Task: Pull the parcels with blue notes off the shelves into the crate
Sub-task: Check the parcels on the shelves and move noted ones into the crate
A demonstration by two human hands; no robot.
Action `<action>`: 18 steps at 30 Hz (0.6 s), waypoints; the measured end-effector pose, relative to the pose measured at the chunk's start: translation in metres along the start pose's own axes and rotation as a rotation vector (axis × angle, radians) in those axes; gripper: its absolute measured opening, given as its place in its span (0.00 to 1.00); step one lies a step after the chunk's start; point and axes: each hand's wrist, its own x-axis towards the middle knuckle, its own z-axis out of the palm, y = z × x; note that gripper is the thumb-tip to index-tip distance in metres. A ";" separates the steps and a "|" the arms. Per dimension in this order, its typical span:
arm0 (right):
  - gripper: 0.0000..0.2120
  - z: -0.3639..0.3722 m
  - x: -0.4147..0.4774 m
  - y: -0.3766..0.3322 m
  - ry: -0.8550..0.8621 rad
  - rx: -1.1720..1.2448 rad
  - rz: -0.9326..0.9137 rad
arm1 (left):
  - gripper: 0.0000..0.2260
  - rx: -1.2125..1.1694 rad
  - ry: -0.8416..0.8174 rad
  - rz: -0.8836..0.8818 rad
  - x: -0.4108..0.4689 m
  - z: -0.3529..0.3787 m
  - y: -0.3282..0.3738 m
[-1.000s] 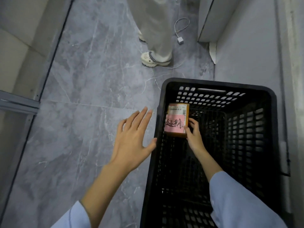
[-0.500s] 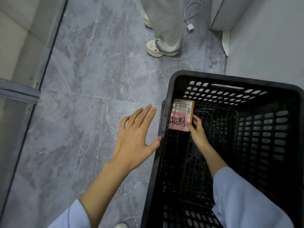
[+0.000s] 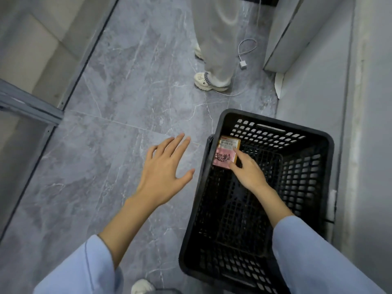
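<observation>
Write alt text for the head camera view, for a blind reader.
A person's right hand holds a small brown cardboard parcel with a pink handwritten note inside a black perforated plastic crate on a grey marble floor; the left hand hovers open beside the crate.

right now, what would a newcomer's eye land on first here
A black crate sits on the grey floor at lower right, and the right hand holds a small brown parcel with a pink note against its left inner wall. The left hand hovers spread open over the floor beside it.
</observation>
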 end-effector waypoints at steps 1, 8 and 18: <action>0.30 -0.007 -0.009 -0.014 0.013 -0.056 -0.031 | 0.32 0.001 0.011 -0.014 -0.007 -0.010 -0.002; 0.31 -0.021 -0.065 -0.131 0.063 -0.259 -0.279 | 0.34 -0.004 0.140 -0.176 -0.072 -0.090 -0.037; 0.32 0.066 -0.182 -0.394 -0.046 -0.501 -0.785 | 0.33 0.086 0.381 -0.560 -0.261 -0.248 -0.145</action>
